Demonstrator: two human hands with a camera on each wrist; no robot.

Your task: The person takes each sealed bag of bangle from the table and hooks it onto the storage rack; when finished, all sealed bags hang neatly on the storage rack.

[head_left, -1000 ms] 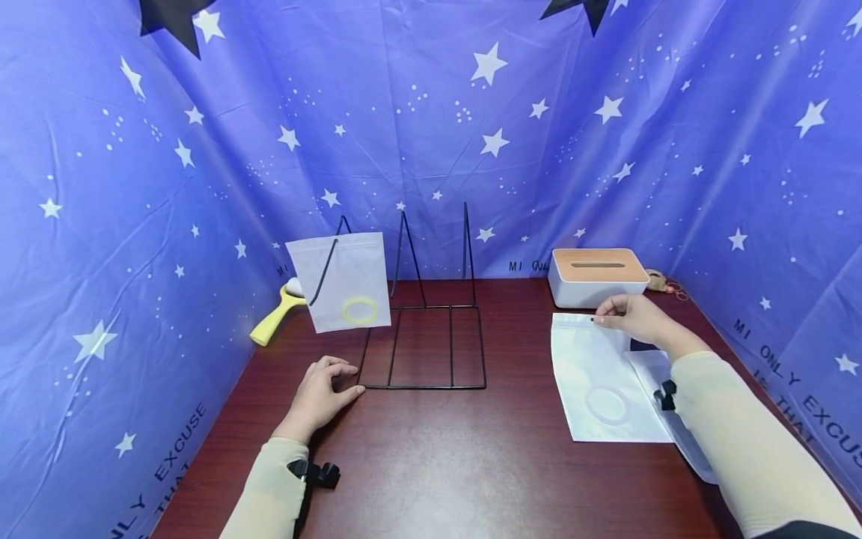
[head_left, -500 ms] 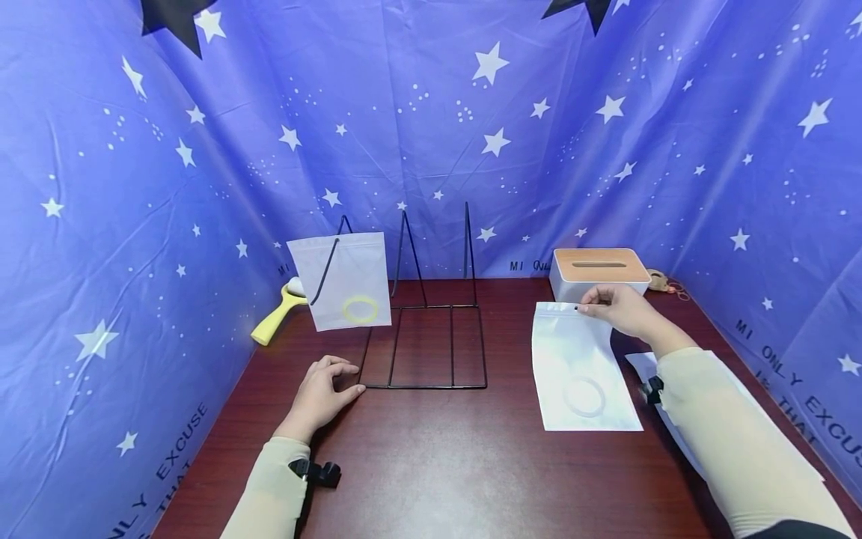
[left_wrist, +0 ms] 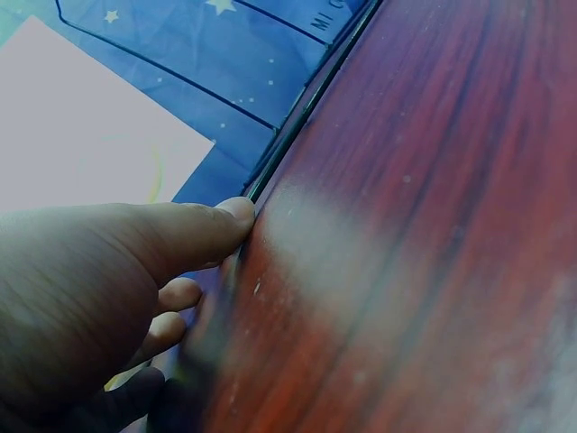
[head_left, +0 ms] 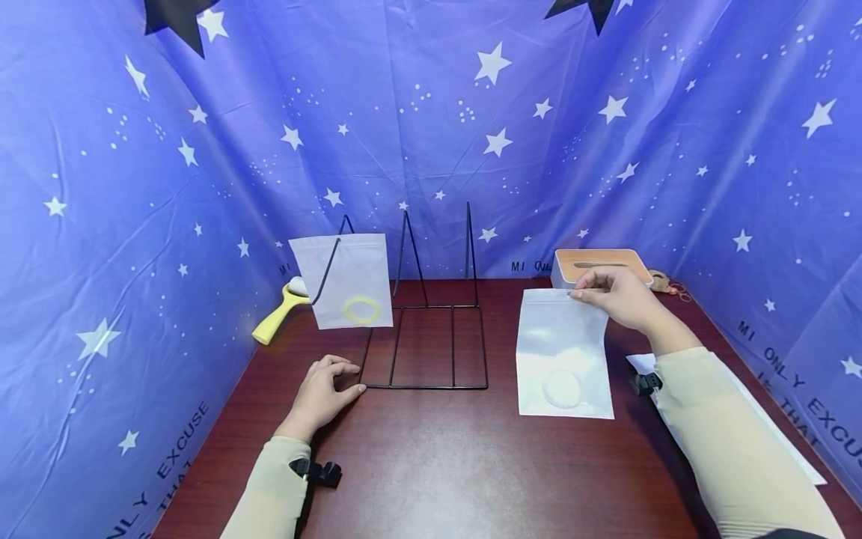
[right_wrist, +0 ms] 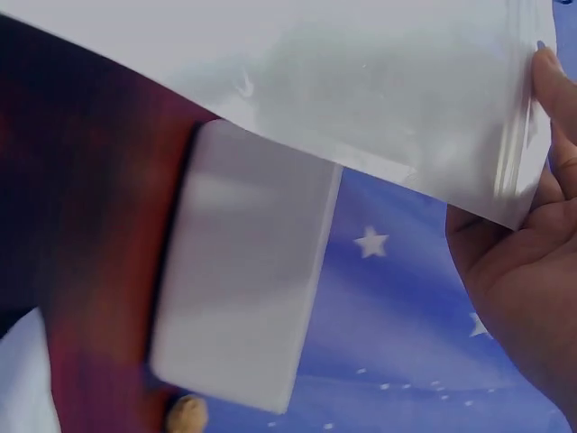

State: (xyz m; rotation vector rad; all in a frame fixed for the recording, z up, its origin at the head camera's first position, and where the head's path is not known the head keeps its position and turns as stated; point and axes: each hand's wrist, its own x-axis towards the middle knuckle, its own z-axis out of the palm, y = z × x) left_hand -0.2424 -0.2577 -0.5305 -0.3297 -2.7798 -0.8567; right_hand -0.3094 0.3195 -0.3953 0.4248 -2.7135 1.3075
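Note:
A black wire rack [head_left: 424,387] with several upright loops stands mid-table. My left hand [head_left: 319,397] holds its front left corner, the thumb [left_wrist: 236,209] against the rod and the fingers curled at the side. From the rack's left loop hangs a white zip bag [head_left: 353,273] with a yellow ring outline near its bottom. Over on the right, my right hand [head_left: 616,299] pinches the top edge of a second zip bag [head_left: 566,344], shiny and whitish with a pale ring near the bottom. That bag hangs down in front of the hand, its zip strip [right_wrist: 514,108] by my fingers.
Behind the right hand is a tissue box [head_left: 564,262] with a wooden lid, a small tan object [head_left: 663,283] beside it. A yellow-handled roller [head_left: 272,318] lies left of the rack. White flat sheets or bags [head_left: 801,453] lie partly under the right forearm. A starry blue curtain [head_left: 431,135] surrounds the table.
My right hand has lifted the zip bag and brought it leftward, away from the white pile and up in front of the tissue box. The left hand stays at the rack's corner.

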